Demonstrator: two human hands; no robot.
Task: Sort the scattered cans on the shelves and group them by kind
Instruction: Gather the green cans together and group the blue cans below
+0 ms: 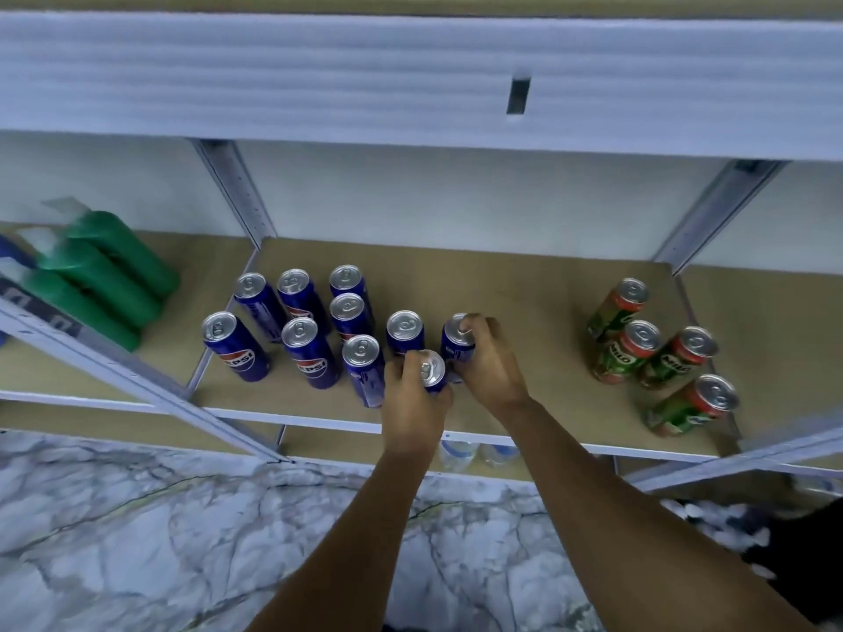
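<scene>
Each fist is wrapped round a blue can, the left hand (413, 399) on the front can (432, 371) and the right hand (486, 362) on the can (457, 342) at its one o'clock, so I'd set both down upright, snug against the blue cluster (310, 335) at nine o'clock, well apart from the green cans (657, 353) at three.

The left hand (413, 399) covers most of the blue can (432, 371) it holds, leaving only the top showing. At the left edge of the frame, a blue object (11, 260) beside the green bottles (98, 275) is cut off. Bottles (474, 451) on the lower shelf, bottom centre, are blurred and mostly hidden.
</scene>
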